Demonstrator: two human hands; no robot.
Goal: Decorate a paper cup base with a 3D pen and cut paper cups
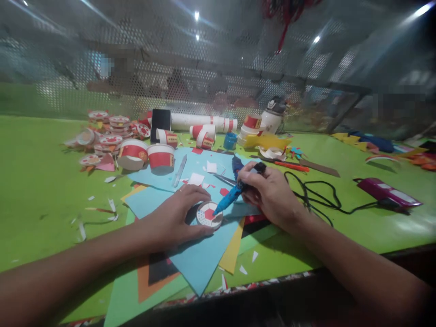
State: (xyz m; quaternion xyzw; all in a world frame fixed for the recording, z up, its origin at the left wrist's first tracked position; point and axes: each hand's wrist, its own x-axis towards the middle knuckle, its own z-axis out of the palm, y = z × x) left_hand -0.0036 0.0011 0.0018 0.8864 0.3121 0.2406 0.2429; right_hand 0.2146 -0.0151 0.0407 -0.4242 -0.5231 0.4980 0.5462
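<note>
My left hand (185, 213) curves its fingers and thumb around a small round white disc (203, 221), which bears a red hexagon and dotted patches. In my right hand (269, 193) is a blue glue gun (232, 194). Its nozzle points down at the red centre of the disc, and I cannot tell if it touches. Blue paper sheets (200, 272) lie beneath the disc. Just beyond it, a red paper piece (224, 192), white paper squares (196, 179) and scissors-like metal blades (225, 180) rest on the blue paper.
Red-and-white paper cups (161, 159) stand behind, beside a stack of decorated discs (111, 144). Further back are a white tube (200, 121), a dark phone (161, 125) and a blue jar (230, 141). Right, a black cable (335, 200) runs to a purple power box (388, 190). An orange cutter (291, 166) lies nearby.
</note>
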